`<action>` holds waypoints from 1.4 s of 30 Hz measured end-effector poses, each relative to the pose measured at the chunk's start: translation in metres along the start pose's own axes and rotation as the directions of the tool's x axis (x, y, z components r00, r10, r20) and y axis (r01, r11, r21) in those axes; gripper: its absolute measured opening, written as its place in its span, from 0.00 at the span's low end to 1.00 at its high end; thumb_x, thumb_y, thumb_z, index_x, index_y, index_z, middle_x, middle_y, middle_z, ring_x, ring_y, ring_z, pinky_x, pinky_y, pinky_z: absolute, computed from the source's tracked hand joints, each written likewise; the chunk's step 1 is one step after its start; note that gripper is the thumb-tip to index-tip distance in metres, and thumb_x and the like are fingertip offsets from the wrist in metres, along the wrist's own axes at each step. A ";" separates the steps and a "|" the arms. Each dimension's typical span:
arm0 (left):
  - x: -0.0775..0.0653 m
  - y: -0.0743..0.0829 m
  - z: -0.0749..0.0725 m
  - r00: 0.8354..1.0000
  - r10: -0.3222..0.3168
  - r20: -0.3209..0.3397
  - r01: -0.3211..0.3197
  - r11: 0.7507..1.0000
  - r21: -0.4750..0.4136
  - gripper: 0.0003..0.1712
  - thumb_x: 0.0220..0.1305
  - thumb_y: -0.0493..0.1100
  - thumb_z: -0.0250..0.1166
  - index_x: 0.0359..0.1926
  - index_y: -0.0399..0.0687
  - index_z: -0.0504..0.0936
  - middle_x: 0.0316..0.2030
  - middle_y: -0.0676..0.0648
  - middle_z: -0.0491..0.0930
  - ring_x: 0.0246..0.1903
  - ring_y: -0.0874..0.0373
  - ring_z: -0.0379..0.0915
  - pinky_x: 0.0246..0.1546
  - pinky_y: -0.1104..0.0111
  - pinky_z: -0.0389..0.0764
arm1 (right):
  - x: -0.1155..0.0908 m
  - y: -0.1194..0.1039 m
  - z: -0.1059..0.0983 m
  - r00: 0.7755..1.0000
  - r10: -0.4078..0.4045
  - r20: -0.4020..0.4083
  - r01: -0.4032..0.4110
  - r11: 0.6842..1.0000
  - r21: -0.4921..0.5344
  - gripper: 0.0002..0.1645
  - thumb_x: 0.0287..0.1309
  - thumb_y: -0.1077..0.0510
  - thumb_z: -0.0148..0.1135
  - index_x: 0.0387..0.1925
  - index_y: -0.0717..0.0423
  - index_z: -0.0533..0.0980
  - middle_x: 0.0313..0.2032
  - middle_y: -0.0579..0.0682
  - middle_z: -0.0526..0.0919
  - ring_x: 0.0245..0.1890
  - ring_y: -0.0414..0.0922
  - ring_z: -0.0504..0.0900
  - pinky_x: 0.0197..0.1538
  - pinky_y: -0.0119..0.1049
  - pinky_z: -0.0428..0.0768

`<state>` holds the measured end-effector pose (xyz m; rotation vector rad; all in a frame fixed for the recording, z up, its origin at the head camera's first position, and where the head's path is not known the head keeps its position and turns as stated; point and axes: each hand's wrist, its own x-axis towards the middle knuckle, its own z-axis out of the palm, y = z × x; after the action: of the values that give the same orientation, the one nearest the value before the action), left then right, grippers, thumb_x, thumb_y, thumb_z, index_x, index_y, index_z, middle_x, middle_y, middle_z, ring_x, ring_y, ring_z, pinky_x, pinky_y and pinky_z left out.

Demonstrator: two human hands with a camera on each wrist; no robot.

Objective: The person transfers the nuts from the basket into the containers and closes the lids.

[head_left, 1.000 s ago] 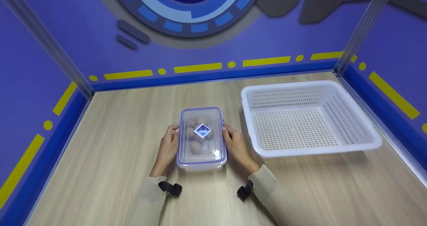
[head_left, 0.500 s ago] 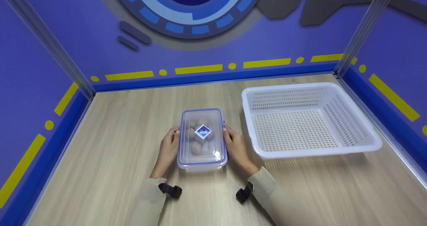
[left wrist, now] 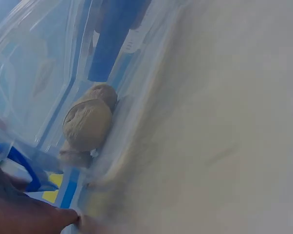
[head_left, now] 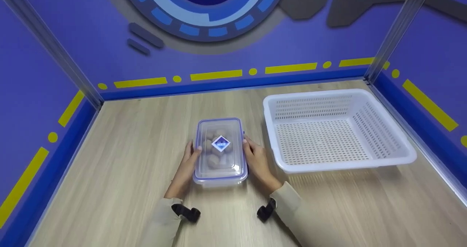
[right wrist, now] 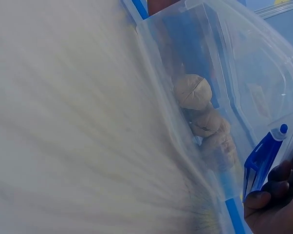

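A clear plastic food container (head_left: pixel 219 172) with a blue-edged lid and a diamond label lies on the table between my hands. Walnuts (right wrist: pixel 192 91) show through its walls. On its left side my left hand (head_left: pixel 186 168) grips the edge, thumb tip on the lid's rim and the fingers alongside. My right hand (head_left: pixel 259 163) holds the opposite side, fingers curled beside a side latch (right wrist: pixel 263 158) that stands out from the wall. In the left wrist view, another blue latch (left wrist: pixel 29 168) juts out near the left hand.
A white perforated basket (head_left: pixel 339 163) stands to the right of the container, with nothing in it. Blue printed panels (head_left: pixel 226 62) enclose the wooden table (head_left: pixel 138 130) at the back and both sides.
My left hand's fingers have shifted and straightened, and its thumb has come onto the lid's rim. The right hand and the container stay almost in place.
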<state>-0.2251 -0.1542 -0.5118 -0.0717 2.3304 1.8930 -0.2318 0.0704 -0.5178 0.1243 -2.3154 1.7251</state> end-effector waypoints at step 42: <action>0.001 0.002 -0.005 0.997 0.012 -0.078 -0.025 0.985 -0.169 0.51 0.66 0.47 0.61 0.74 0.35 0.37 0.75 0.34 0.40 0.74 0.40 0.40 0.74 0.54 0.50 | 0.000 0.003 0.002 1.000 -0.027 -0.005 0.027 0.999 0.034 0.23 0.70 0.56 0.50 0.59 0.65 0.73 0.59 0.60 0.76 0.61 0.55 0.74 0.66 0.47 0.71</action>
<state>-0.2269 -0.1588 -0.5095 -0.1440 2.2175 2.1311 -0.2330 0.0697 -0.5214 0.1569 -2.2707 1.7509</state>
